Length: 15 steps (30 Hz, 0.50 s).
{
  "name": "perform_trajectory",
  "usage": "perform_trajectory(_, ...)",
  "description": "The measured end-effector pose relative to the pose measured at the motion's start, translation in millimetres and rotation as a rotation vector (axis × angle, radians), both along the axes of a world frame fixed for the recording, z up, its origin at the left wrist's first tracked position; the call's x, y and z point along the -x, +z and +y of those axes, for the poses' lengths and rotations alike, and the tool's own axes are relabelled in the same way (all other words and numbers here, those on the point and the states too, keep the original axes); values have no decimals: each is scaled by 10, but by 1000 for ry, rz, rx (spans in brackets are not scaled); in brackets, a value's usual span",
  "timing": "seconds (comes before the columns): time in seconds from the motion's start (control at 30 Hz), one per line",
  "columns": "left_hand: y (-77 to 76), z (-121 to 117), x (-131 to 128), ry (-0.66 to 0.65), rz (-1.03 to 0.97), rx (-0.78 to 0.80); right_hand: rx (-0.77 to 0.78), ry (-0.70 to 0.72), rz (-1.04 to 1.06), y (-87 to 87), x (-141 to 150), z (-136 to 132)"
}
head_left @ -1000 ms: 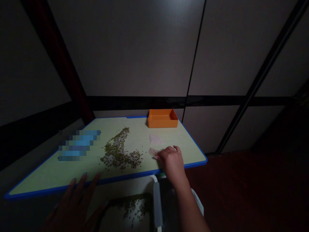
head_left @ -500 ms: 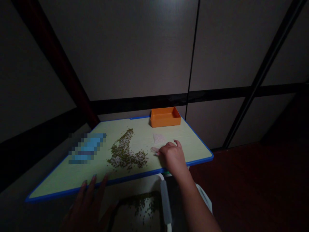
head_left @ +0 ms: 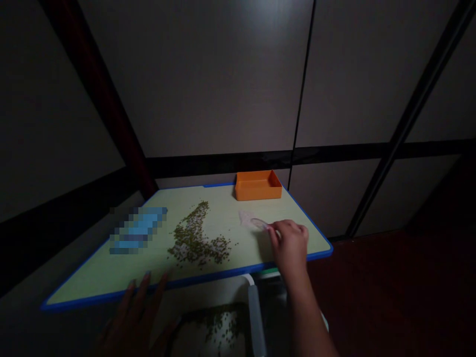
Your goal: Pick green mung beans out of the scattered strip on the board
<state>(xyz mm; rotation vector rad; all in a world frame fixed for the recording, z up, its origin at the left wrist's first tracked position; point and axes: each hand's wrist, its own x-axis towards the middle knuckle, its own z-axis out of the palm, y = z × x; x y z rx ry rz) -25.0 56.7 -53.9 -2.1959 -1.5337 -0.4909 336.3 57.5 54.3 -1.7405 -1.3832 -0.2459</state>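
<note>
Right hand (head_left: 291,244) pinches clear spoon-like tool (head_left: 259,223) at pale heap (head_left: 244,216), apparently scooping, level handling next required; left hand (head_left: 137,312) spread, seemingly unladen.

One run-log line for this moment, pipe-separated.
left hand: fingers spread near tabletop edge | right hand: pinching thin clear item at pale patch | green grains: scattered on tabletop | orange box: at far edge

Blue-edged table (head_left: 100,278), green grains (head_left: 190,239), whitish patch (head_left: 244,217), orange box (head_left: 259,191), pixelated blue item (head_left: 140,228)
</note>
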Motion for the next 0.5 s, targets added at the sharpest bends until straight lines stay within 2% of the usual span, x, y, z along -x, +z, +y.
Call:
perform_trajectory(0.1, 19, -10, -37, 39, -5, 35, -99, -187, 93, -62, -316, -105)
perform_trajectory(0.17, 20, -7, -68, 63, -22, 45, -39, -220, 137, -116, -490, -137)
perform_trajectory(0.27, 4, 9, -100, 72, -52, 36, 37, -167, 151, -178, -634, -140)
perform_trajectory(0.43, -9, 20, -100, 63, -56, 30, -96, 15, 27, -161, -597, -129)
perform_trajectory(0.5, 0, 14, -96, 74, -63, 42, -103, 69, 10, -140, -534, -123)
